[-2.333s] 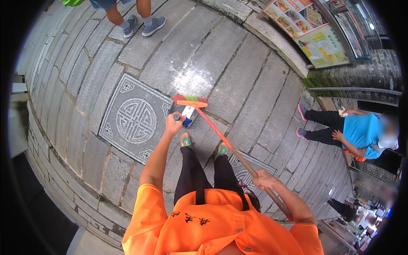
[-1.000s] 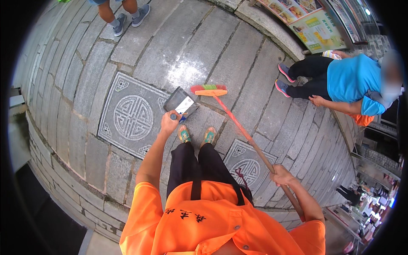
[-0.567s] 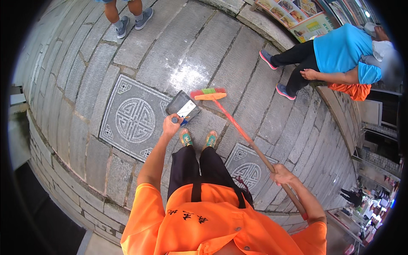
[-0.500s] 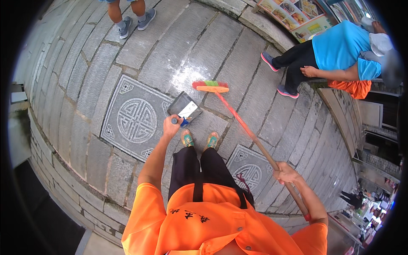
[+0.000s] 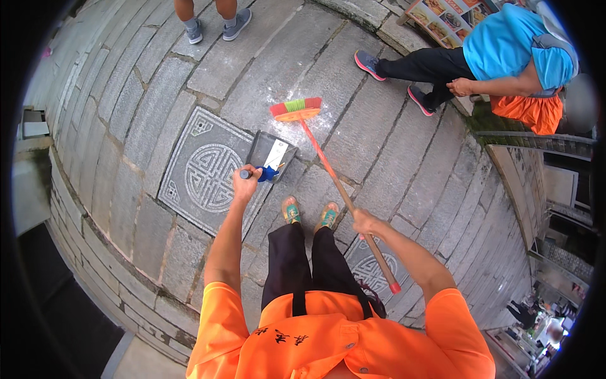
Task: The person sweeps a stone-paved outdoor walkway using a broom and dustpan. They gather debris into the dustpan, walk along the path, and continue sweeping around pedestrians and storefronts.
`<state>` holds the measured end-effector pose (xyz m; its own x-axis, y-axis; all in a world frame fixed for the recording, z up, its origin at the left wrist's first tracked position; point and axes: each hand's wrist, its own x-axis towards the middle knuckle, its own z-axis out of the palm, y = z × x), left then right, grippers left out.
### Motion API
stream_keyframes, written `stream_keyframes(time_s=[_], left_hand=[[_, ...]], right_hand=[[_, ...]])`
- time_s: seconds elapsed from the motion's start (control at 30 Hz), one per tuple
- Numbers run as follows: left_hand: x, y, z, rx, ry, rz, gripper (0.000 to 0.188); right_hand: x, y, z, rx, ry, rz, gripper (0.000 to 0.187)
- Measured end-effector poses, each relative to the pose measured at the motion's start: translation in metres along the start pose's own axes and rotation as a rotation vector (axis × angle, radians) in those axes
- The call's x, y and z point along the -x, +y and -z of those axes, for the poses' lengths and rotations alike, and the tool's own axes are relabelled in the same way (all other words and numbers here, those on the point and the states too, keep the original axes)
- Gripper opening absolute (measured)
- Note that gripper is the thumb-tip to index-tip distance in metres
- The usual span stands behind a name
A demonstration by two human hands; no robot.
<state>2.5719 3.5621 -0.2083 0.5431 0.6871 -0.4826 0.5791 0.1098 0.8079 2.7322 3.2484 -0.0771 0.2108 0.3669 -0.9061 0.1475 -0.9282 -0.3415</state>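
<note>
Head view: the left hand (image 5: 247, 181) is closed round the handle of a dark dustpan (image 5: 261, 149) at the edge of a carved slab (image 5: 211, 178). The pan shows a white rectangle (image 5: 276, 153), loose or stuck cannot be told, and a blue item (image 5: 267, 173) near the grip. The right hand (image 5: 368, 222) grips the broom (image 5: 328, 167) by its pole. Since half a second ago, the broom head has advanced onto the white-marked patch (image 5: 327, 120), partly covering it; a blue-shirted person (image 5: 505, 54) has stepped farther in from the right.
</note>
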Motion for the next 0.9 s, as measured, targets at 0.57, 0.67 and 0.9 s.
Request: stream_keyframes(time_s=[0.57, 0.67, 0.9], left_hand=[[0.004, -0.016, 0.01, 0.09, -0.02, -0.045, 0.023], [0.001, -0.026, 0.011, 0.11, -0.016, -0.019, 0.022], [0.016, -0.025, 0.035, 0.147, -0.09, -0.113, 0.018]], right_hand=[[-0.053, -0.042, 0.025, 0.01, 0.076, 0.02, 0.017], [-0.002, 0.01, -0.015, 0.282, -0.029, 0.144, 0.018], [0.134, 0.02, 0.06, -0.3, -0.039, -0.15, 0.007]])
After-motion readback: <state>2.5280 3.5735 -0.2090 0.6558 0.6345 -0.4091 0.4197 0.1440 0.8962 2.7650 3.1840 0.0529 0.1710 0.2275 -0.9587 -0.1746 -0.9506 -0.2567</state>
